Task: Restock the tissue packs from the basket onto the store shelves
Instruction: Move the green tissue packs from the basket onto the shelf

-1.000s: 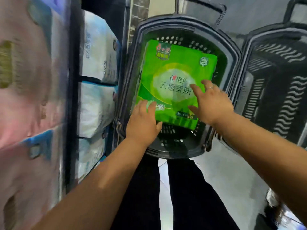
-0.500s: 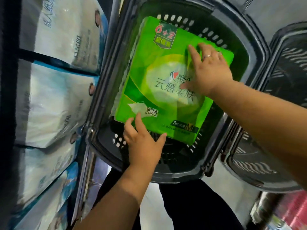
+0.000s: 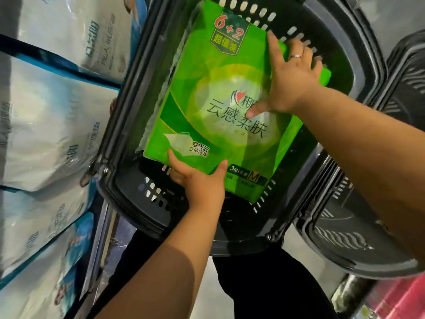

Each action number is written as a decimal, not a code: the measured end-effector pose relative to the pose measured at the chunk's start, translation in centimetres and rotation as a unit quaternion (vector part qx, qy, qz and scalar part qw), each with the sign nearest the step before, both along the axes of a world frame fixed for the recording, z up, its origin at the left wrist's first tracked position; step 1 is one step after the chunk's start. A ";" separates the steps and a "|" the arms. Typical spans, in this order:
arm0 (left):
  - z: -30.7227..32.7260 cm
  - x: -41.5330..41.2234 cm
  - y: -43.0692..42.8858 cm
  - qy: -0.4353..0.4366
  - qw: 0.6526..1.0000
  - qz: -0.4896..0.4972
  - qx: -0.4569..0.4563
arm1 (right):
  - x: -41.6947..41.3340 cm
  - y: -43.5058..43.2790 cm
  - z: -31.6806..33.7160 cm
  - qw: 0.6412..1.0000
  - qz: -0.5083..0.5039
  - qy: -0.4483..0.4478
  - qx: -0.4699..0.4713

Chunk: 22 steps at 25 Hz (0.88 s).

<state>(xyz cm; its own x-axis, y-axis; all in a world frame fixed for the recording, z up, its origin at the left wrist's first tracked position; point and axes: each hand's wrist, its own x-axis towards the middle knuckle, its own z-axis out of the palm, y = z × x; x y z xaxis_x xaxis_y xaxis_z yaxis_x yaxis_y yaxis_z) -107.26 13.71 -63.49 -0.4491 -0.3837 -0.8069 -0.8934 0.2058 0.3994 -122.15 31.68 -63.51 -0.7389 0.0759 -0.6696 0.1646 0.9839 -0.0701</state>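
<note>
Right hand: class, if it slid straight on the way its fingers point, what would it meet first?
The right hand would probably meet the slotted far wall of the basket, just beyond the tissue pack it grips; depth unclear.

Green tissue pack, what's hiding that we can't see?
Head view:
- Under the green tissue pack: anything beneath, hidden by the pack itself.
- Left hand: its grip fingers, tucked below the pack's near edge.
- Second basket, right: cut off by the frame edge.
- White packs on the shelves: print blurred.
</note>
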 end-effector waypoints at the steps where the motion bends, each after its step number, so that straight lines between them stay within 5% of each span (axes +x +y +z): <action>1: -0.3 0.0 0.2 0.001 1.000 0.021 0.001 | 0.1 0.1 -0.1 1.000 -0.001 -0.001 -0.002; 15: 5.9 1.8 0.5 -0.007 0.995 0.095 0.002 | 2.6 -1.6 4.1 0.999 0.022 0.044 -0.012; 22: 12.5 3.8 -4.8 0.068 0.998 0.013 -0.004 | 6.5 -1.7 12.8 0.995 -0.087 0.035 -0.031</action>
